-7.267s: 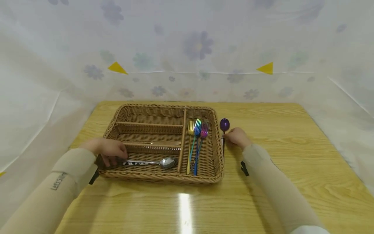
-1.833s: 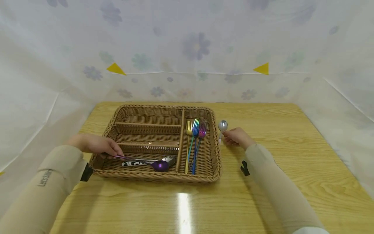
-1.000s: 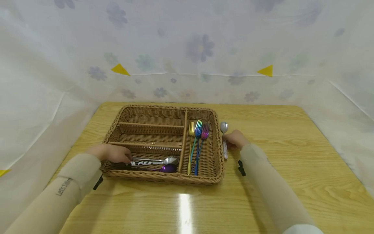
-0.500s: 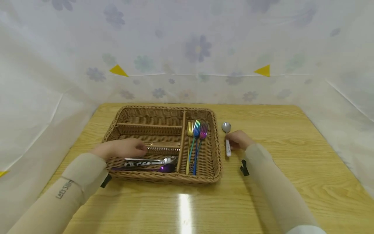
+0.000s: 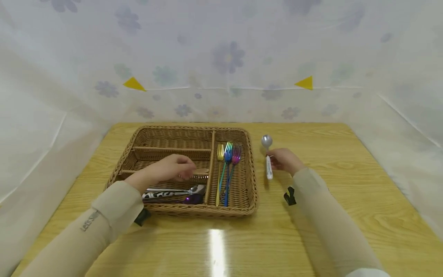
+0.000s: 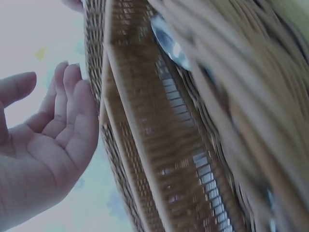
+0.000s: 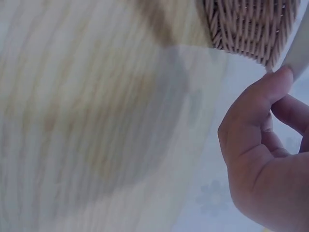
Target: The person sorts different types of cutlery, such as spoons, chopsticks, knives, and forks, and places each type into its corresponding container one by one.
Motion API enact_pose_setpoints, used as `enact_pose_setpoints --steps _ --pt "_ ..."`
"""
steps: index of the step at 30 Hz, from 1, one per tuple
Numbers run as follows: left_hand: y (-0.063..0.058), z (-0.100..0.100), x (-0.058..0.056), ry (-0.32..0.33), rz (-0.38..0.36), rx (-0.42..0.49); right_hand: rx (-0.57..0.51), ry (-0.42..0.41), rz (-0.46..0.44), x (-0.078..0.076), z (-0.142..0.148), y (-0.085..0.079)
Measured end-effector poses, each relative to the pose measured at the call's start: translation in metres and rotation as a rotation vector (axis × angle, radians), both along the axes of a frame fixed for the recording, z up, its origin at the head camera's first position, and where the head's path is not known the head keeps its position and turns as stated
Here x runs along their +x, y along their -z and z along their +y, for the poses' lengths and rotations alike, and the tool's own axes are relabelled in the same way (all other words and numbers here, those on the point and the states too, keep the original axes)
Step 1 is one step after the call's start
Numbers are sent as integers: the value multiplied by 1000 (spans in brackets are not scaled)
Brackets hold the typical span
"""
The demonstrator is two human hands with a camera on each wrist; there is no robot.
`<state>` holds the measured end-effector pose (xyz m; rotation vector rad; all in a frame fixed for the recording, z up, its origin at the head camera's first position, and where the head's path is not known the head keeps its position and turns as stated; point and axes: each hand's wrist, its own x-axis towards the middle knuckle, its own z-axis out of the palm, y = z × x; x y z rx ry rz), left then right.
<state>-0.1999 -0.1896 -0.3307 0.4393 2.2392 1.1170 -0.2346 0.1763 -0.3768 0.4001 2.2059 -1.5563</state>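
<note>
Right of the wicker basket, my right hand (image 5: 284, 160) pinches a silver spoon (image 5: 267, 141) by its white printed handle, the bowl pointing away from me. The right wrist view shows thumb and fingertip meeting on the pale handle (image 7: 298, 48). My left hand (image 5: 171, 169) hovers over the basket's middle; in the left wrist view its palm (image 6: 48, 150) holds nothing, thumb apart from the fingers. In the near compartment below it lie a silver spoon (image 5: 198, 189), a black-and-white patterned handle (image 5: 157, 195) and a purple spoon (image 5: 193, 199), partly hidden by the arm.
The wicker basket (image 5: 253, 192) has dividers making several compartments. Its right one holds a gold fork (image 5: 220, 161), a blue rainbow fork (image 5: 227, 156) and a purple-blue fork (image 5: 236, 156). A wooden table (image 5: 311, 142) lies beneath, with a flowered white curtain (image 5: 194, 50) behind.
My left hand has let go of the purple spoon in the near compartment and moved right and away. My right hand, which held the purple spoon earlier, now has the white-handled spoon, raised slightly.
</note>
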Motion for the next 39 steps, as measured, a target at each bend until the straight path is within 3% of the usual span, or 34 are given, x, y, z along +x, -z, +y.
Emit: enact_pose_setpoints --steps 5,11,18,24,33,39 --pt "1 14 1 -51 -94 92 -11 -18 20 0 -10 -10" --pt "3 26 2 -55 -158 140 31 -68 91 1 -30 -23" --pt "6 40 3 -40 -177 144 31 -134 107 7 -66 -38" --pt "9 55 1 -34 -199 158 62 -186 114 10 -88 -41" --pt "10 68 5 58 -210 174 82 -217 135 14 -103 -43" --pt "10 73 6 54 -215 168 70 -210 128 15 -104 -44"
